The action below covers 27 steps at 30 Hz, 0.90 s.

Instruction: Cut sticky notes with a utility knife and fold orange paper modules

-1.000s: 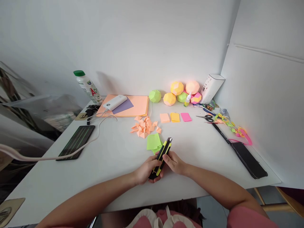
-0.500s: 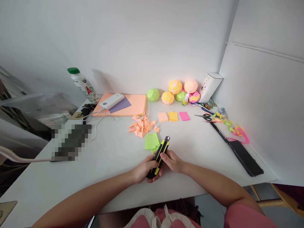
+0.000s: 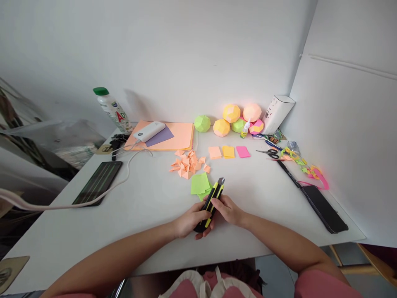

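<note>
A black and yellow utility knife is held over the front middle of the white table, its tip pointing up and away from me. My left hand is closed around its lower part, thumb on top. My right hand closes on the knife's right side, with the thumb on its body. Just beyond the knife lie green paper squares, partly covered by it. A pile of folded orange paper pieces sits behind them. Peach, yellow and pink squares lie farther back.
Along the wall stand faceted paper balls, a glue bottle and a white container. Scissors and a black case are at right. At left are a phone, a power bank and a white bottle.
The whole view has shifted slightly, with objects a little farther right in it. Both hands keep their hold on the knife.
</note>
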Tool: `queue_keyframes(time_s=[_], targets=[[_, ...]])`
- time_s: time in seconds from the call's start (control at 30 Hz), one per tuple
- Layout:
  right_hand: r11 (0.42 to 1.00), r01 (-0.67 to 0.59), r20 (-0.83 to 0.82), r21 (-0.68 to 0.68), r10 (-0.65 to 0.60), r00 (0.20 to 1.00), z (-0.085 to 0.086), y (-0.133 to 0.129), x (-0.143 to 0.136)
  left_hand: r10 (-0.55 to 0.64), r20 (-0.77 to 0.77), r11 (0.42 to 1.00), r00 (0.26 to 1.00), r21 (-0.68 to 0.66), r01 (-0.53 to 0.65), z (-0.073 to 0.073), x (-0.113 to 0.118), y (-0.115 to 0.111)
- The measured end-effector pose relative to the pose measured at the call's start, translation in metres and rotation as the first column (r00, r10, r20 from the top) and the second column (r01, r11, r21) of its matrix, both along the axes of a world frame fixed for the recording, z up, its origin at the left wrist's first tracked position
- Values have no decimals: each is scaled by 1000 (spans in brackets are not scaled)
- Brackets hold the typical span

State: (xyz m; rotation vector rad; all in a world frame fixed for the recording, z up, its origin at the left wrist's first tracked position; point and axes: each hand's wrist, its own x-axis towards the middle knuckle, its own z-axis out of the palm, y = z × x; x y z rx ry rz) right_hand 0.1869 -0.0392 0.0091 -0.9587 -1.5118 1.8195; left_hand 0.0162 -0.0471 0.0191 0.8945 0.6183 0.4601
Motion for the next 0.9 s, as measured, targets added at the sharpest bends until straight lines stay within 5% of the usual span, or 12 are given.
queue_keyframes(time_s=[0.2,0.27,0.33,0.4,0.47,0.53,0.63,0.77,0.83,0.9], targets=[[952,296,-213,-74,-306,928,5,18,5,0,1,997,1000,-80,0,-5,1,5],[873,485,-173,-56,-487,856,15,34,23,-45,-2,993,999,-111,44,-7,0,8],[743,657,13,132,-664,748,28,50,51,-88,0,987,996,-133,87,-8,-1,11],[621,639,321,453,-783,533,40,65,84,-114,22,981,993,-157,116,-8,-3,13],[597,416,594,686,-790,155,47,75,114,-132,47,974,990,-177,138,-7,-3,15],[693,295,746,658,-654,-128,47,81,136,-142,66,969,988,-194,152,-7,-4,17],[786,280,831,552,-487,-269,36,86,150,-146,81,965,986,-207,159,-8,-4,18],[738,140,739,661,-606,-295,24,87,141,-148,87,965,985,-204,163,-9,-4,18],[644,-36,638,764,-762,-114,21,83,126,-149,90,965,985,-204,165,-9,-4,18],[531,-221,573,818,-788,224,18,75,101,-149,91,964,985,-207,165,-8,-4,18]])
